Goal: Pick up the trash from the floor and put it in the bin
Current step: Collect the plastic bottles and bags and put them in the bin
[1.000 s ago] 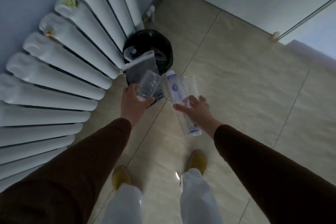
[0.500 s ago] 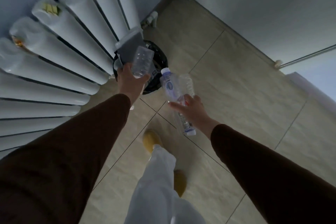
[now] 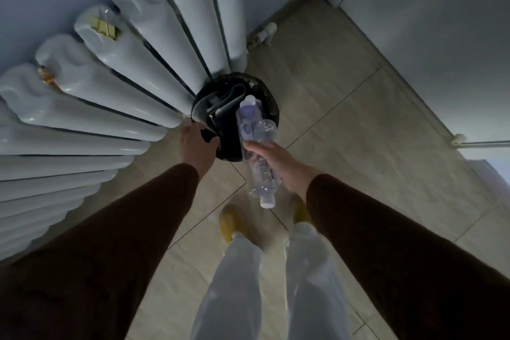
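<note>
The black bin [image 3: 271,103] stands on the tiled floor against the end of the radiator. A grey pouch [image 3: 220,102] lies inside it. My left hand [image 3: 196,146] is at the bin's near left rim with thumb and fingers apart, and nothing shows in it; the fingertips are partly hidden by the black liner. My right hand [image 3: 278,163] grips two clear plastic bottles [image 3: 252,124]. One has a blue label and its cap points over the bin's opening. The other's cap points back toward my feet.
A white column radiator [image 3: 110,77] fills the left side, with a pipe valve [image 3: 265,33] behind the bin. A white door or panel [image 3: 427,36] and a door stop [image 3: 459,138] are on the right. My feet in yellow slippers [image 3: 231,225] stand just short of the bin.
My left hand went forward to the bin, and the grey pouch and clear cup have left it; the pouch lies in the bin. My right hand brought the bottles over the bin.
</note>
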### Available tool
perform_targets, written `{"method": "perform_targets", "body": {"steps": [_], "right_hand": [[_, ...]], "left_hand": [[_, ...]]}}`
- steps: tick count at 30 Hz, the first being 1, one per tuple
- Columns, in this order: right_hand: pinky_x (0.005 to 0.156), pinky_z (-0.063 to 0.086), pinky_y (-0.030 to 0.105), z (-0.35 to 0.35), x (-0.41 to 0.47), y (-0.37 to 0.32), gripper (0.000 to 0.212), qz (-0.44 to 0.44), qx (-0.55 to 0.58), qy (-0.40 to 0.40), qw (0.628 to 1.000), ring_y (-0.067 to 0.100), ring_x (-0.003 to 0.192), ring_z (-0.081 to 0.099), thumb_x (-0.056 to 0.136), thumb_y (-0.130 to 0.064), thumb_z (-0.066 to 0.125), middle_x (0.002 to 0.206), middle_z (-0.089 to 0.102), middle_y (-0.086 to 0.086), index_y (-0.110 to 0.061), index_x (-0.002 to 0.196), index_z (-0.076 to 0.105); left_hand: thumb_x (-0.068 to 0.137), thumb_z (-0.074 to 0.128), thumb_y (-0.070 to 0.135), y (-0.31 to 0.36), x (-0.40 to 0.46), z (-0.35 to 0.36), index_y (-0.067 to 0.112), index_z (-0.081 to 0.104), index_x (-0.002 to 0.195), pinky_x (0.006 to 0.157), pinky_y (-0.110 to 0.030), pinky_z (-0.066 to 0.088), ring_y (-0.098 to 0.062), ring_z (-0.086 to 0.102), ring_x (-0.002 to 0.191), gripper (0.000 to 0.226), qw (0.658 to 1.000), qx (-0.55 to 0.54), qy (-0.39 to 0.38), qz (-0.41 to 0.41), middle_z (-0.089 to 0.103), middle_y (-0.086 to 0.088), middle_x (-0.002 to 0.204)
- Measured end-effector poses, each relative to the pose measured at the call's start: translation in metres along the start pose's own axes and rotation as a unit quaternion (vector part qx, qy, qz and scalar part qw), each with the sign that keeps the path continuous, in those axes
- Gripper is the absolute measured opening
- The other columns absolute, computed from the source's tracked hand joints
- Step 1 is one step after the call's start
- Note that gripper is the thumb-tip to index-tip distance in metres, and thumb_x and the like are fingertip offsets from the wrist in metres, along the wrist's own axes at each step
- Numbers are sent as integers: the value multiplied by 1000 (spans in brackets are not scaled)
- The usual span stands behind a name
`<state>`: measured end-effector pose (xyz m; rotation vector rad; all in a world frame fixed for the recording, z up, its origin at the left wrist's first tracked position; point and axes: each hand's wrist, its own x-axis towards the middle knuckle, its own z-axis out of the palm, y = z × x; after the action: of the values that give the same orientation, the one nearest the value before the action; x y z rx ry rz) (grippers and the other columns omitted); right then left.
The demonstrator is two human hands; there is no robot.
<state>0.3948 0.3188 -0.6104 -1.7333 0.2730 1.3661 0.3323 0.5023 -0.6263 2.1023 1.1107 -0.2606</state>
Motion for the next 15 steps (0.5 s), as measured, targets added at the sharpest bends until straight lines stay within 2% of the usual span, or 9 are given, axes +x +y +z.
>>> {"method": "perform_targets", "body": {"steps": [2,4,6,8,10,11,13,15], "right_hand": [[66,42,28,-2,9,-15,47,19,-2,-31,999,19,81,65,74,-64,70,92,67,2,-27,102,61],[66,38,29,-2,18,-30,40,38,-18,-56,998,19,84,60,79,-63,68,95,64,3,-29,98,59],[75,40,33,-2,28,-44,55,68,-37,-79,994,25,101,60,76,-67,69,114,63,7,-26,111,60],[84,39,37,-4,36,-58,68,103,-63,-101,988,29,115,56,69,-76,69,133,56,8,-25,114,60],[92,40,45,-7,43,-69,98,146,-66,-108,981,33,124,51,59,-86,67,143,48,7,-20,130,52],[100,37,50,-8,46,-73,107,165,-53,-101,980,34,127,49,57,-88,66,152,43,9,-20,137,46],[103,37,45,-10,52,-77,91,167,-3,-61,984,31,118,54,66,-80,68,153,44,9,-21,131,49],[98,40,40,-11,54,-73,83,156,21,-19,987,29,123,54,74,-67,72,148,49,5,-21,138,47]], "left_hand": [[86,68,18,-1,-1,3,9,56,122,88,-27,35,-22,46,111,39,1000,-10,0,-14,45,-9,121],[88,67,21,1,-3,6,11,55,127,92,-26,33,-24,45,118,42,999,-20,1,-33,41,-11,134],[88,67,22,4,-4,8,13,56,126,91,-27,34,-24,45,119,40,998,-30,13,-50,41,-11,136],[89,67,21,6,-4,10,13,58,124,88,-27,34,-21,44,112,37,997,-39,29,-67,42,-11,135],[90,65,18,6,-4,10,11,59,123,89,-26,33,-20,43,110,35,995,-42,44,-77,42,-12,137],[90,64,17,6,-5,9,10,59,123,91,-25,32,-22,44,114,34,994,-47,47,-84,41,-11,138],[90,62,17,3,-6,8,10,60,122,94,-25,34,-25,45,122,33,993,-59,52,-93,40,-10,138],[91,62,19,1,-11,8,13,60,122,93,-28,38,-26,48,119,31,991,-68,56,-101,41,-8,136]]}}
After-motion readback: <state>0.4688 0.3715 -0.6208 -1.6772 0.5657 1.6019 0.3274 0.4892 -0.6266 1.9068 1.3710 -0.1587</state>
